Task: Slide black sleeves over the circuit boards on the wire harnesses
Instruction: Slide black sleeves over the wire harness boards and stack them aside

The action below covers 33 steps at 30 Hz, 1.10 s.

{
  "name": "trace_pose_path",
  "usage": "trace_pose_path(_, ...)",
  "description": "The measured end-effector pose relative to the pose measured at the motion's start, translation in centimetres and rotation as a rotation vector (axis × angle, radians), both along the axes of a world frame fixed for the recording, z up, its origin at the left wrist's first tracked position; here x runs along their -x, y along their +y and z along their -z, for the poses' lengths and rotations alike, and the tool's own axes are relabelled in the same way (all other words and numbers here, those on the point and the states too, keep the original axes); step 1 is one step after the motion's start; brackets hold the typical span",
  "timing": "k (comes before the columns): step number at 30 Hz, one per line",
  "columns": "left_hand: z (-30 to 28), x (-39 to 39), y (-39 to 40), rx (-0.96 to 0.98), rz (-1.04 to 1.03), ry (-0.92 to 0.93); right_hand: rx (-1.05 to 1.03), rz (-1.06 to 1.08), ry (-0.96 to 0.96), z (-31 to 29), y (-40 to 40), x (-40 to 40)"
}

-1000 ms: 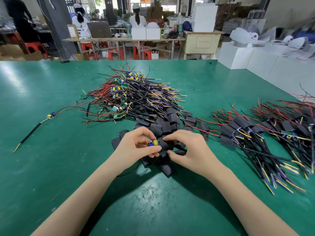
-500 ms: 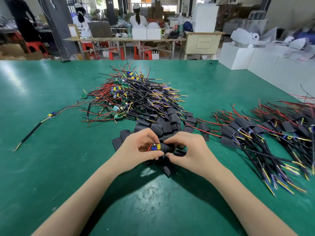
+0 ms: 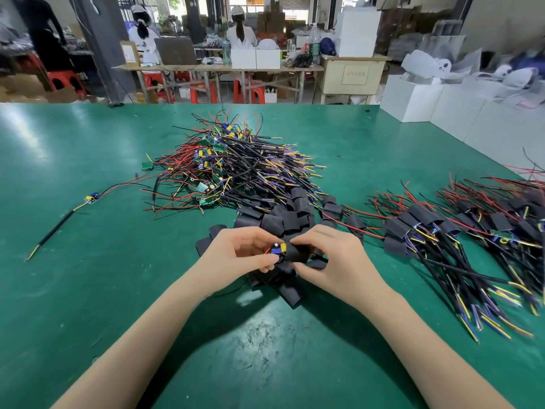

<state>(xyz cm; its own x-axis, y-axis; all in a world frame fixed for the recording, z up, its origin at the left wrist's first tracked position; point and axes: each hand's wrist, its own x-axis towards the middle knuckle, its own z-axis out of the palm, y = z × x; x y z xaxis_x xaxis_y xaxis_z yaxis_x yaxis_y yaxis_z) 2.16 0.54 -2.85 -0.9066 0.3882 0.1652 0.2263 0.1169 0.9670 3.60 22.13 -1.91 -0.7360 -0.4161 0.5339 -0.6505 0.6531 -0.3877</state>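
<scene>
1. Circuit board (image 3: 278, 248) with blue and yellow parts sits between both hands, over the loose sleeve pile (image 3: 283, 219), half inside a black sleeve (image 3: 296, 252)
2. Left hand (image 3: 236, 258) pinches the board end, fingers curled on it
3. Right hand (image 3: 327, 258) grips the sleeve, fingers curled round it
4. Unsleeved harness heap (image 3: 233, 169) lies behind on the green table (image 3: 88, 290)
5. Sleeved harnesses (image 3: 460, 240) lie to the right
6. Single harness (image 3: 67, 216) lies apart at left
</scene>
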Motion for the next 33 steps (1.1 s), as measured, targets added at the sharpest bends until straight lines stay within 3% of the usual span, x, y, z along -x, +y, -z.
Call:
trace_pose_path(8, -0.3, -0.1, -0.4, -0.015, 0.153, -0.089, 0.041, -0.07, -0.029, -0.6, 0.9, 0.5)
trace_pose_path(15, -0.1, -0.1, -0.2, -0.013, 0.059, -0.226, 0.039, -0.079, 0.007, -0.6, 0.8, 0.6)
trace_pose_path(19, 0.3, 0.0, -0.2, 0.066, 0.028, -0.203, -0.013, -0.105, -0.002, -0.3, 0.6, 0.5)
trace_pose_path(33, 0.5, 0.1, 0.3, 0.078, -0.033, -0.055, 0.002, -0.058, 0.047, 0.7, -0.6, 0.1)
